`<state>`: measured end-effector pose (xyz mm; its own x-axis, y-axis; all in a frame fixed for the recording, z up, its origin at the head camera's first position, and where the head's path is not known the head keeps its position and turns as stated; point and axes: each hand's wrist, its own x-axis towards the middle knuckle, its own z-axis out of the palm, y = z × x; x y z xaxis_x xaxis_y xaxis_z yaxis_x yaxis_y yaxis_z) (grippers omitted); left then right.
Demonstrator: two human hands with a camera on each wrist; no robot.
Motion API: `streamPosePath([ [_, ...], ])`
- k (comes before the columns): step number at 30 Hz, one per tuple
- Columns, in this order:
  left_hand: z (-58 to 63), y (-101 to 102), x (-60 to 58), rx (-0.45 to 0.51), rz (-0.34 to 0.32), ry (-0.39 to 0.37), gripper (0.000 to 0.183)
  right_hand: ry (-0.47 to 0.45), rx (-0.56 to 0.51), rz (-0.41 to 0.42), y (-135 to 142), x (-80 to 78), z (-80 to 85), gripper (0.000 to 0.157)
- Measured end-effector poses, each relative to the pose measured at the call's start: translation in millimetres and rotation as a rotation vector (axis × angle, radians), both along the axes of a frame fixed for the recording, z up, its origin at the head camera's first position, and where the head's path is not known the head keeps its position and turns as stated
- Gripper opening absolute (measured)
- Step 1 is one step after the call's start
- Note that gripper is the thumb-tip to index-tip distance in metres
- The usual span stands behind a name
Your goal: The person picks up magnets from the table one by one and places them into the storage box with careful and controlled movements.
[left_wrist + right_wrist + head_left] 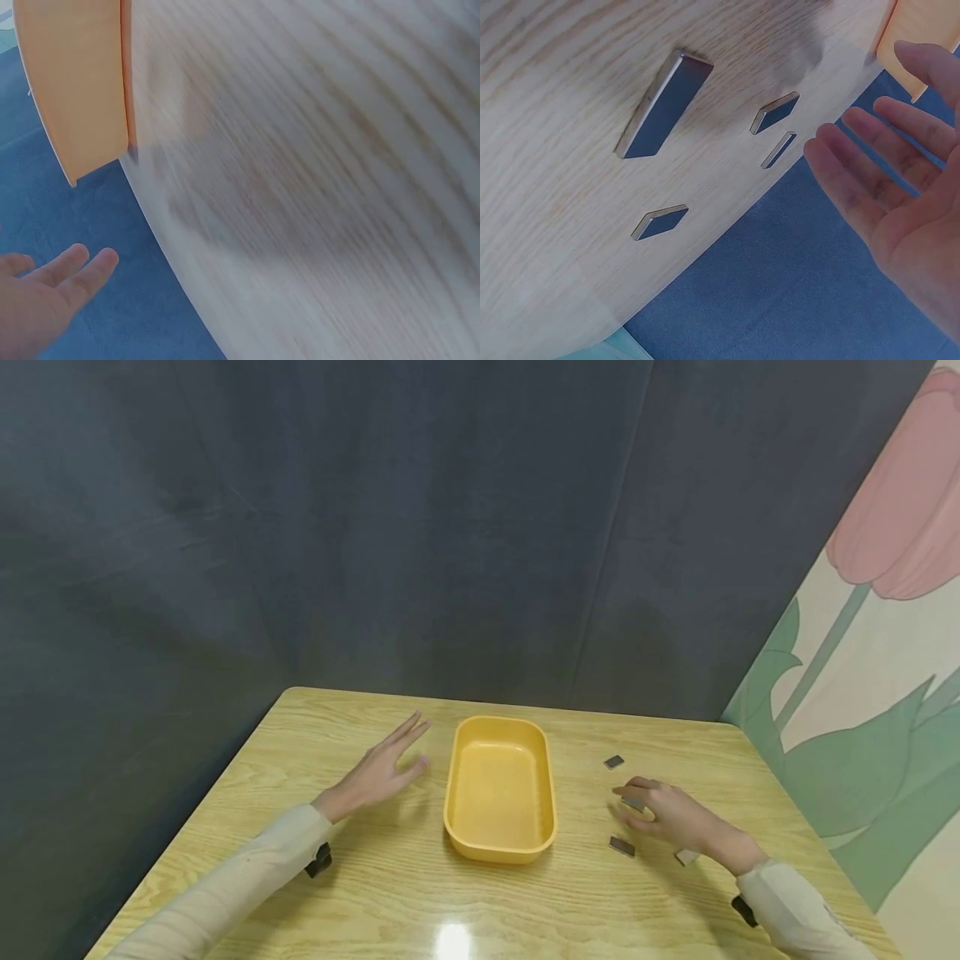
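Note:
My right hand [671, 814] hovers over the right side of the table, fingers loosely bent and holding nothing. About it lie several small flat rectangular blocks with dark shiny faces and metallic edges. One block [614, 762] is beyond the hand, another block [622, 846] nearer me, and a paler-looking block [686, 857] by the wrist. A further block [633, 802] is partly hidden by the fingers. In the right wrist view, the largest-looking block [667, 105] lies apart from the hand. My left hand [378, 772] is raised with spread fingers left of a yellow rectangular tub [500, 852], not touching it.
The wood-grain table [360, 893] has rounded far corners. A dark blue curtain [450, 527] hangs behind and to its left. At the right stands a wall [892, 635] painted with a pink tulip. Each wrist wears a small dark device.

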<state>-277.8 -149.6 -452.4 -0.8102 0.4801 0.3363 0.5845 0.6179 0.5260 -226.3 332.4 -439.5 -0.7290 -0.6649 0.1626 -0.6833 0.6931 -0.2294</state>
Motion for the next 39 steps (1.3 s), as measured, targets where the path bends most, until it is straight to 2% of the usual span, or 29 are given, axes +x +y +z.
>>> streamPosePath([
  [4, -1.5, 3.4, 3.1, 0.011, -0.02, 0.006, 0.063, 0.003, 0.008, 0.005, 0.8, 0.0, -0.9, 0.036],
  [13, -6.5, 9.8, 8.6, 0.02, -0.034, -0.02, 0.063, -0.084, 0.008, -0.007, -3.4, 0.6, -0.8, 0.03],
  [22, -13.4, 14.5, 9.8, 0.025, -0.092, -0.063, 0.064, -0.076, 0.06, -0.035, -7.9, 3.5, -1.1, 0.027],
  [32, -19.1, 19.3, 13.2, -0.003, -0.134, -0.112, 0.067, -0.256, -0.005, 0.011, -10.6, 6.2, -1.3, 0.02],
  [35, -19.4, 20.9, 13.8, -0.023, -0.135, -0.12, 0.068, -0.284, -0.016, 0.029, -10.5, 5.4, -2.7, 0.014],
  [39, -20.4, 21.8, 15.1, -0.034, -0.144, -0.124, 0.069, -0.279, -0.022, 0.056, -10.2, 4.2, -5.5, 0.01],
])
